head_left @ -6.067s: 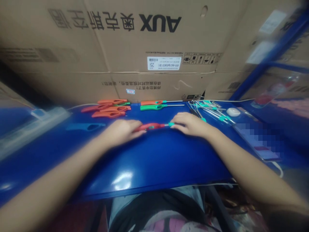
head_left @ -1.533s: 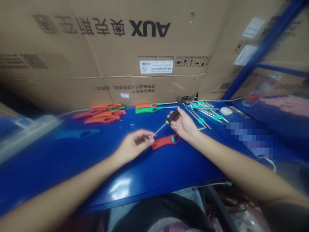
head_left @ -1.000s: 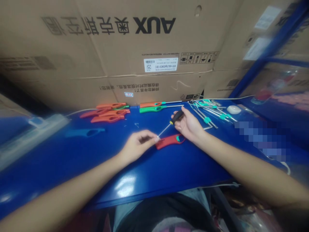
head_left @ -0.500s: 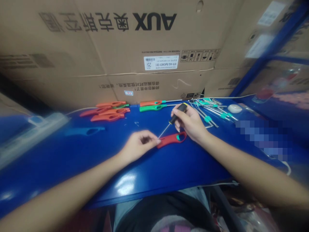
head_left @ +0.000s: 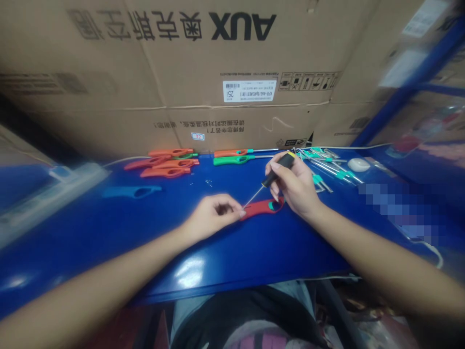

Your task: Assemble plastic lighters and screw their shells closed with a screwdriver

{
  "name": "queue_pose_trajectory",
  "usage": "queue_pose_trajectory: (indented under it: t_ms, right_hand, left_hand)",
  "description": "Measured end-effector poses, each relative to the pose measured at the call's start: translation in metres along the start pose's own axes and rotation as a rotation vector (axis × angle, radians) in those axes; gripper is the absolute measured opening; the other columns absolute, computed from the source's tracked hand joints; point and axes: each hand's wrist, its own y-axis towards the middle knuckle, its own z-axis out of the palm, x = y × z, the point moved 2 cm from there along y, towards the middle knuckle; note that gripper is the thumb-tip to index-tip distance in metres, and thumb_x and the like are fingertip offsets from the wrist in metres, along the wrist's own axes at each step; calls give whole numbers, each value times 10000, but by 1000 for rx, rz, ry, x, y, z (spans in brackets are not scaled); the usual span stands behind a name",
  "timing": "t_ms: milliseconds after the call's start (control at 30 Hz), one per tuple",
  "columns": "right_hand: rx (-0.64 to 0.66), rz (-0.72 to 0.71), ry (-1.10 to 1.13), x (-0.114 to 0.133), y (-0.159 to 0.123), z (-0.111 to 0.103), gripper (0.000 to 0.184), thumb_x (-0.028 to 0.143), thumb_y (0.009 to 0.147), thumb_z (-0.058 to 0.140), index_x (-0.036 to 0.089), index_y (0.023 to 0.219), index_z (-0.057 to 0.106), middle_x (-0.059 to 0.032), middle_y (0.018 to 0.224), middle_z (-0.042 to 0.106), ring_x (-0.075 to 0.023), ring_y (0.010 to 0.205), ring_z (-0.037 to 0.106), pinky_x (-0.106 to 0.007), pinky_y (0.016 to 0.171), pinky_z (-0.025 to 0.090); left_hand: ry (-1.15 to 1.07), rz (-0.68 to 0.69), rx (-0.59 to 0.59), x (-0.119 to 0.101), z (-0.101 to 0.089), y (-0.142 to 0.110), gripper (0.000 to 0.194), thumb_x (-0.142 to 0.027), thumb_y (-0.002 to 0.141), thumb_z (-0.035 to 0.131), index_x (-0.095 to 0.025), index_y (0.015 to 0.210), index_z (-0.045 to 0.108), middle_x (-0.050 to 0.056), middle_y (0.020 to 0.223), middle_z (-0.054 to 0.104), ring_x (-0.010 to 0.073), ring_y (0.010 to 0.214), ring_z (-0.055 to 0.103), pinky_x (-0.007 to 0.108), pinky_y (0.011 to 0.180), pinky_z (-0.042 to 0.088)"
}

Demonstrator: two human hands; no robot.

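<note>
Left hand (head_left: 218, 213): at red handle's (head_left: 259, 208) end, can't tell if gripping
Right hand (head_left: 296, 182): clamped on screwdriver (head_left: 276, 172), chunky black grip, metal shaft
Handle: just below centre, curvy plastic, looped end
Table (head_left: 232, 259): glossy blue

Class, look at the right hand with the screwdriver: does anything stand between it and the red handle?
Nothing visible stands between the right hand and the red handle. The screwdriver slants down to the handle's end, beside the left hand's fingertips; whether its tip touches is too small to tell.
</note>
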Motion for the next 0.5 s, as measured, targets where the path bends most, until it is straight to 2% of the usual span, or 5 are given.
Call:
queue_pose_trajectory:
  t_ms: [500]
  right_hand:
    - [22,14,-9,3,-5,1,174,349,873,687,238,884,553,32,809,633,-58,423,479,-224,345,409]
  left_hand:
    - [9,43,16,1,0,-1,213,-349,806,765,-139,841,778,46,768,700,108,619,528,232,573,394]
